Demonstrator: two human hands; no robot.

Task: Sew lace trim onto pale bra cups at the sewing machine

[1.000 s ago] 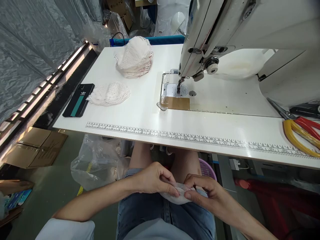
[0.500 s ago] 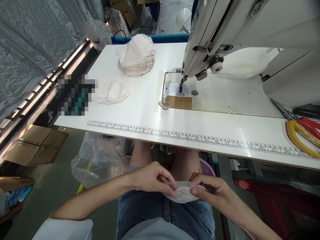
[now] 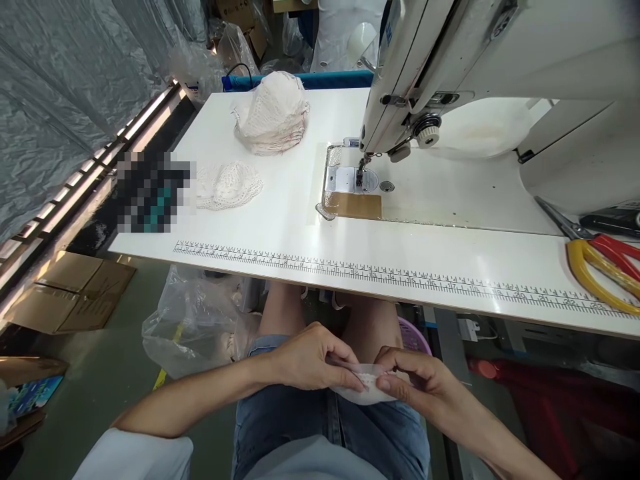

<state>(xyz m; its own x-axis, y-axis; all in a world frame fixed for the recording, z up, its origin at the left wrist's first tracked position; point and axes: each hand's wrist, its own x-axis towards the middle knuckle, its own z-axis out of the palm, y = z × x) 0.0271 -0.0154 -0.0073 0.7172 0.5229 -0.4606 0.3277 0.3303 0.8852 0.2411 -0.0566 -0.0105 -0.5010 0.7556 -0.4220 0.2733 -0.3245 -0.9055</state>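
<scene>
Head view: the left hand [image 3: 310, 357] and right hand [image 3: 420, 383] meet low in the frame, over the person's lap in denim shorts [image 3: 320, 427], below the front edge of the surface [image 3: 280, 220]. Between them is a small white piece [image 3: 367, 395] with a lace edge. The left fingers [image 3: 350, 382] are closed on its left end, and the right fingers [image 3: 387, 384] are pinched shut on its right end. The piece lies just above the shorts, well apart from everything on the surface.

On the surface, a sewing machine [image 3: 450, 60] fills the upper right, its needle over a metal plate [image 3: 350, 180]. A stack [image 3: 273, 113] of lace pieces sits at the far left, and a single lace piece [image 3: 227, 185] lies nearer. Beside that is a blurred dark object [image 3: 153, 190] at the left edge. Scissors [image 3: 600, 260] with red and yellow handles lie at the far right. A printed ruler [image 3: 400, 277] runs along the front edge.

Under the surface, a plastic bag [image 3: 195, 320] sits by the person's left knee. Cardboard boxes [image 3: 70, 290] lie on the floor to the left, and a purple basket [image 3: 413, 337] shows behind the right hand.
</scene>
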